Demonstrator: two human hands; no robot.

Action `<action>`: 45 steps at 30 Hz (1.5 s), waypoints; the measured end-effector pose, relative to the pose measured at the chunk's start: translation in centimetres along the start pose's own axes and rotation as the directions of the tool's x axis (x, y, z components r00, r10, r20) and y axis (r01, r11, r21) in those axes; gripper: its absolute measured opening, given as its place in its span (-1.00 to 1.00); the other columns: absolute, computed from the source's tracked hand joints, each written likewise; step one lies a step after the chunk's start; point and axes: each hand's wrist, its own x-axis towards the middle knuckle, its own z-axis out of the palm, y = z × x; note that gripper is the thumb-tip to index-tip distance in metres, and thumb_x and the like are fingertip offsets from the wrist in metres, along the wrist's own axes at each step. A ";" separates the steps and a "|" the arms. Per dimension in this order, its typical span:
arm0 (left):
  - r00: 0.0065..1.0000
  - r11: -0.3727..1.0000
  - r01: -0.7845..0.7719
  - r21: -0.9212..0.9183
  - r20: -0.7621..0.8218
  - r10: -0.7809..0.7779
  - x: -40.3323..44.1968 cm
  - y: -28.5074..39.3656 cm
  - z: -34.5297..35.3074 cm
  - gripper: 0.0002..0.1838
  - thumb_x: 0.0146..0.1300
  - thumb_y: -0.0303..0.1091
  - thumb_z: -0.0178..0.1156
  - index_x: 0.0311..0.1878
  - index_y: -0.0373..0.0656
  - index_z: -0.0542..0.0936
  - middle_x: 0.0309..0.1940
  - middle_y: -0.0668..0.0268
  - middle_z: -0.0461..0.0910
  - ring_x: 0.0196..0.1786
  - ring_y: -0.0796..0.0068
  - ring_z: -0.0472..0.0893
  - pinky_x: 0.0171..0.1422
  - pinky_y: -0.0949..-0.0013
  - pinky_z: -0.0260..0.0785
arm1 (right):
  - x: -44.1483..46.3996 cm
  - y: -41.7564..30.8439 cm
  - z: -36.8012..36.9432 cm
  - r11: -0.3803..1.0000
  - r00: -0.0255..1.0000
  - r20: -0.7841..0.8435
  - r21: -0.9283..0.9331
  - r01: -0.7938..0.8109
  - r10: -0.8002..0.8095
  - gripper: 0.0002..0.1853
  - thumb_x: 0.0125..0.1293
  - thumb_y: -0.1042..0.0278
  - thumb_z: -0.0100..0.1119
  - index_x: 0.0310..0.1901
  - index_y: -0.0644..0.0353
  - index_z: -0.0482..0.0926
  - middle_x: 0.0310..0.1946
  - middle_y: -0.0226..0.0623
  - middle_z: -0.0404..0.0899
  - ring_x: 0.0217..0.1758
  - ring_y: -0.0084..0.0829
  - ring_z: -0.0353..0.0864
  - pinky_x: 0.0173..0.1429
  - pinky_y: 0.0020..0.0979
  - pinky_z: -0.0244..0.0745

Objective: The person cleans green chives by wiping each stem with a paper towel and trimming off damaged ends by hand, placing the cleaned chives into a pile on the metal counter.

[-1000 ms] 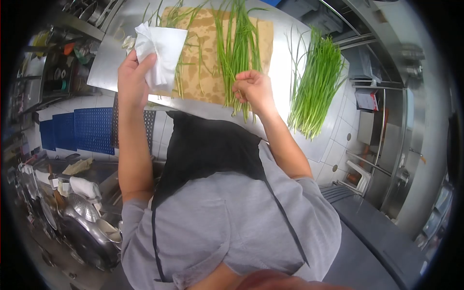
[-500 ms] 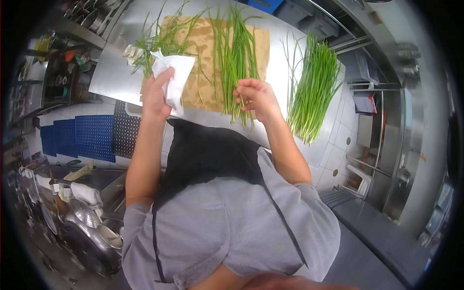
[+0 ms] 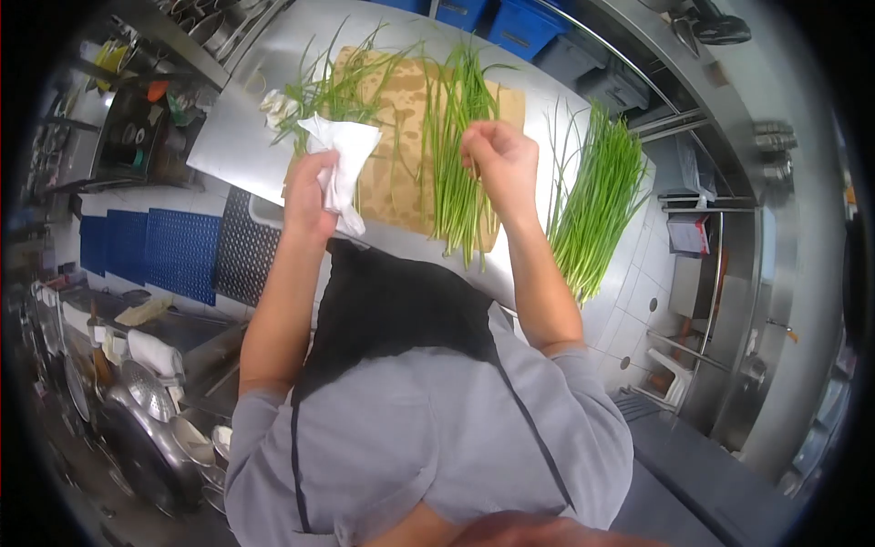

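Observation:
My left hand (image 3: 310, 201) is closed round a crumpled white paper towel (image 3: 348, 150), near the front left of the brown paper (image 3: 394, 173). Over the right part of that paper, my right hand (image 3: 506, 173) is curled with thumb and fingertips pinched together; whatever sits between them is too small or hidden. Just left of it and beneath lies a loose row of long green chives (image 3: 448, 187), stalk ends toward me. Scattered chive leaves (image 3: 333, 98) lie in a tangle at the back left. A thick, neatly aligned bundle of chives (image 3: 597, 196) rests at the right.
Everything lies on a steel table (image 3: 232, 137). A crumpled white wad (image 3: 276, 108) is at its left. Blue bins (image 3: 526, 32) stand behind the far edge. Blue perforated mats (image 3: 182, 253) lie to the left, and pans and a skimmer (image 3: 146, 387) stand lower left.
My right hand has risen away from the stalk ends toward the middle of the chives, its fingers curling tighter. My left hand keeps the paper towel, now bunched differently. The whole view has shifted slightly.

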 end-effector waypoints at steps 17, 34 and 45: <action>0.930 0.987 0.163 -0.009 0.336 -0.151 -3.1 -1.0 2.2 -0.48 0.50 -0.16 -0.09 0.40 -0.25 0.23 0.32 0.16 0.40 0.36 0.26 0.40 0.45 0.11 0.20 | -2.2 -2.5 3.8 0.962 0.965 0.257 0.247 -0.121 0.055 -0.86 0.37 0.47 0.16 -0.16 0.39 0.54 -0.46 -0.24 0.65 -0.51 -0.56 0.56 -0.44 -0.53 0.43; 0.815 0.917 0.291 -0.274 0.573 -0.088 -3.4 -1.7 0.4 -0.42 0.47 -0.10 -0.10 0.44 -0.22 0.19 0.36 0.12 0.35 0.39 0.12 0.36 0.45 -0.01 0.16 | -3.5 -1.2 5.9 0.900 0.886 0.430 0.297 -0.320 0.173 -0.93 0.28 0.54 0.20 -0.30 0.36 0.57 -0.56 -0.35 0.58 -0.61 -0.61 0.47 -0.52 -0.54 0.36; 0.941 0.969 0.183 -0.168 0.316 -0.123 -5.7 -2.9 2.8 -0.58 0.46 -0.24 0.04 0.28 -0.25 0.35 0.11 0.20 0.55 0.09 0.30 0.58 0.19 0.14 0.44 | -3.7 0.7 6.1 0.961 0.928 0.343 0.171 -0.217 0.148 -0.91 0.25 0.51 0.24 -0.32 0.38 0.60 -0.58 -0.37 0.59 -0.62 -0.65 0.48 -0.55 -0.55 0.36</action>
